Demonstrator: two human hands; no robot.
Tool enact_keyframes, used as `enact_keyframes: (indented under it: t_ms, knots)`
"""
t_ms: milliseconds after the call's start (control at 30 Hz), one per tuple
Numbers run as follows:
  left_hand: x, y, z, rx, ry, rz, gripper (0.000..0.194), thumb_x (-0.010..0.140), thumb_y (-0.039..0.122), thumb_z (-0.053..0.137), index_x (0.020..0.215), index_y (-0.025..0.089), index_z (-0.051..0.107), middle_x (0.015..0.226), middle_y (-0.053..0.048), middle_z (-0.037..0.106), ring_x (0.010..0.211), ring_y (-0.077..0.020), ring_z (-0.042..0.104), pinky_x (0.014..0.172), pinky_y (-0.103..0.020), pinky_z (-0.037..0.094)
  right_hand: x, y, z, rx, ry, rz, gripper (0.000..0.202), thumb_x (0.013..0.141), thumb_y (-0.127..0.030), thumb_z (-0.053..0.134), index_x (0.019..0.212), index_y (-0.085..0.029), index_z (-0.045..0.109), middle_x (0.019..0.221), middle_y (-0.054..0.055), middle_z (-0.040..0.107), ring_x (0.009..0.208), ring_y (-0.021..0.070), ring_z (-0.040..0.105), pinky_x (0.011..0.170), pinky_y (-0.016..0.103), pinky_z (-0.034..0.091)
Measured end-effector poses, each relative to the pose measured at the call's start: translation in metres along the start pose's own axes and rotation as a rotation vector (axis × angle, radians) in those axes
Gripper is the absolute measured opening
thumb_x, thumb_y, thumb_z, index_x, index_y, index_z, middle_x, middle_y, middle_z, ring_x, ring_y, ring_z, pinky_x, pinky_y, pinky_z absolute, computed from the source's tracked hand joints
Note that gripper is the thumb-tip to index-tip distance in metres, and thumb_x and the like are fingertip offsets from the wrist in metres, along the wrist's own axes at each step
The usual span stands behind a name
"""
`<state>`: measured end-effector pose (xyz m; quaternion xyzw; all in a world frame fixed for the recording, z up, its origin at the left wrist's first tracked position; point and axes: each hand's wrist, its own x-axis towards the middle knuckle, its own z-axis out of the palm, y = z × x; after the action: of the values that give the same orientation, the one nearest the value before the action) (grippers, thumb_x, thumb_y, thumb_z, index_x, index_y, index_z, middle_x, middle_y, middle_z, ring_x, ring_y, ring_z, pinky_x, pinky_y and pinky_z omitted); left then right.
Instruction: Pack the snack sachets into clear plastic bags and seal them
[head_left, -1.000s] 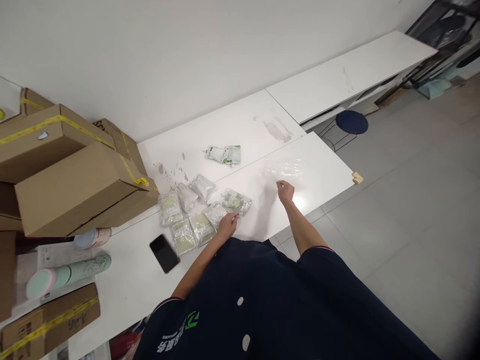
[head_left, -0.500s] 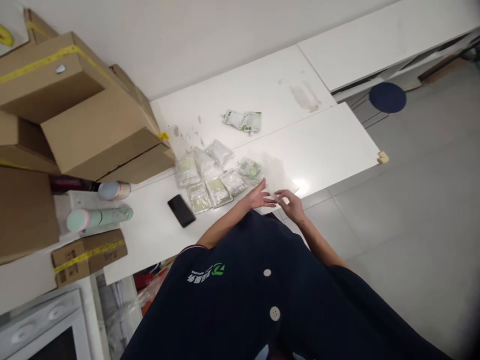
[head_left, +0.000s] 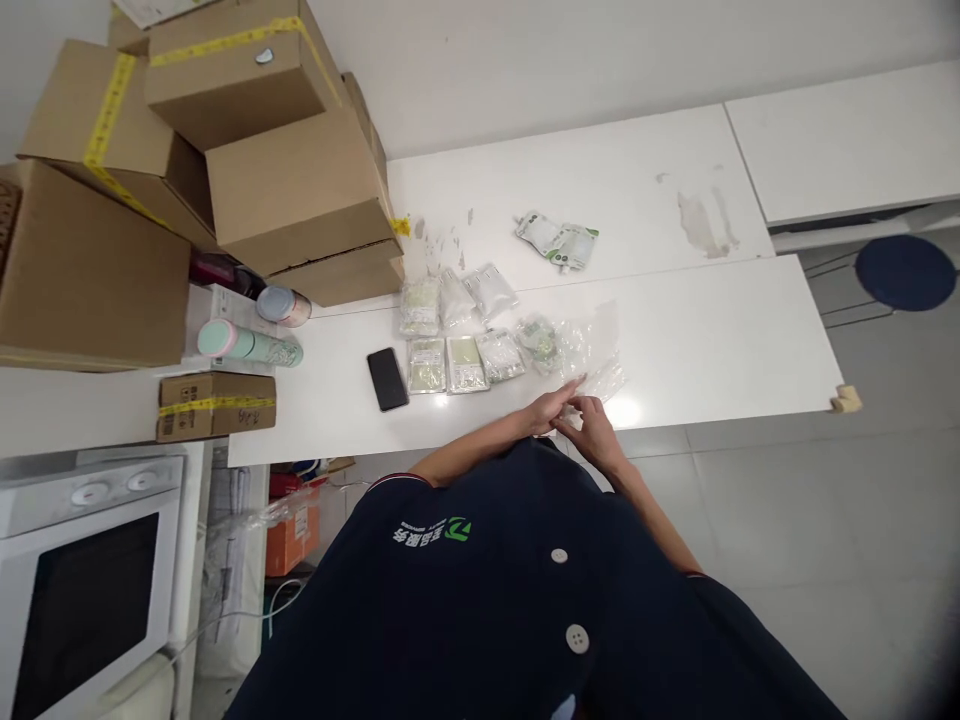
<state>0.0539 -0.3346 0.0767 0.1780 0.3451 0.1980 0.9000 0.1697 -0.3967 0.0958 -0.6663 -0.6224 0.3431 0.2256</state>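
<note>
A clear plastic bag [head_left: 598,345] lies crumpled on the white table, its near edge between my two hands. My left hand [head_left: 553,408] is on that edge, one finger stretched along the plastic and the others partly covered. Against it, my right hand [head_left: 595,432] is closed, thumb and fingertips pinching the bag. Just left of the bag lies a green-and-white packet in clear wrapping [head_left: 538,343]. Farther left are several flat clear packets, among them a pale green one [head_left: 466,364] and a whitish one [head_left: 491,290].
Two green-and-white spouted pouches [head_left: 559,240] lie toward the wall. A black phone [head_left: 388,379] is left of the packets. Cardboard boxes [head_left: 300,190] are stacked at the left, near a mint bottle [head_left: 251,343] and a small taped box [head_left: 217,405]. A blue stool [head_left: 905,272] stands at right.
The camera view has turned, so the table appears more level and shifted right. My left fingers, spread before, have come closer together at the bag, and my right hand has moved against them.
</note>
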Motion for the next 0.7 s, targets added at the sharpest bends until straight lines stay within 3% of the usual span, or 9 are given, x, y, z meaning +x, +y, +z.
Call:
enact_keyframes:
  t_ms: [100,167,267,367,467,600,700]
  knots:
    - [0.006,0.006,0.01,0.033,0.047,0.082,0.054,0.093,0.048,0.046,0.144,0.029,0.042,0.129,-0.005,0.056,0.1,-0.0126,0.058,0.09,-0.024,0.045,0.012,0.005,-0.016,0.004,-0.037,-0.014,0.034,0.081,-0.055,0.057,0.083,-0.021,0.058,0.094,0.01,0.058,0.088,0.0253,0.057,0.08,0.042,0.049]
    - [0.011,0.011,0.019,0.037,0.057,0.087,0.054,0.093,0.049,0.046,0.144,0.033,0.04,0.137,-0.005,0.051,0.099,-0.0134,0.059,0.085,-0.023,0.047,0.018,0.009,-0.028,0.037,-0.05,0.002,0.031,0.082,-0.052,0.055,0.074,-0.021,0.057,0.085,0.007,0.06,0.081,0.0227,0.058,0.077,0.039,0.049]
    - [0.02,0.021,0.031,0.025,0.097,0.078,0.056,0.092,0.052,0.045,0.145,0.039,0.035,0.146,-0.005,0.042,0.098,-0.0151,0.062,0.073,-0.022,0.05,0.027,0.018,-0.047,0.194,-0.003,0.151,0.027,0.076,-0.046,0.061,0.069,-0.021,0.055,0.075,0.003,0.062,0.075,0.0194,0.058,0.074,0.036,0.05]
    - [0.028,0.031,0.04,-0.018,0.141,0.105,0.054,0.093,0.053,0.042,0.145,0.044,0.032,0.152,-0.005,0.034,0.099,-0.0158,0.062,0.071,-0.023,0.051,0.034,0.03,-0.067,0.571,0.132,0.35,0.03,0.066,-0.039,0.073,0.065,-0.02,0.05,0.076,0.002,0.066,0.073,0.0168,0.063,0.072,0.033,0.053]
    - [0.035,0.038,0.042,-0.042,0.149,0.146,0.053,0.094,0.053,0.041,0.146,0.045,0.031,0.153,-0.005,0.033,0.095,-0.0148,0.064,0.073,-0.025,0.053,0.037,0.047,-0.085,0.944,0.302,0.46,0.041,0.057,-0.033,0.08,0.063,-0.019,0.042,0.082,0.003,0.068,0.069,0.016,0.068,0.068,0.032,0.057]
    - [0.039,0.052,0.035,-0.026,0.173,0.165,0.056,0.093,0.048,0.048,0.146,0.037,0.034,0.145,-0.01,0.046,0.092,-0.0164,0.067,0.074,-0.026,0.054,0.034,0.064,-0.102,1.044,0.534,0.502,0.046,0.053,-0.03,0.082,0.065,-0.02,0.039,0.073,0.0,0.067,0.061,0.0165,0.069,0.058,0.028,0.057]
    - [0.034,0.071,0.03,-0.003,0.21,0.185,0.053,0.093,0.041,0.052,0.144,0.032,0.04,0.136,-0.01,0.055,0.096,-0.0177,0.068,0.077,-0.026,0.054,0.028,0.062,-0.103,1.056,0.69,0.45,0.046,0.057,-0.031,0.081,0.068,-0.02,0.037,0.07,-0.003,0.065,0.059,0.0149,0.069,0.055,0.025,0.056]
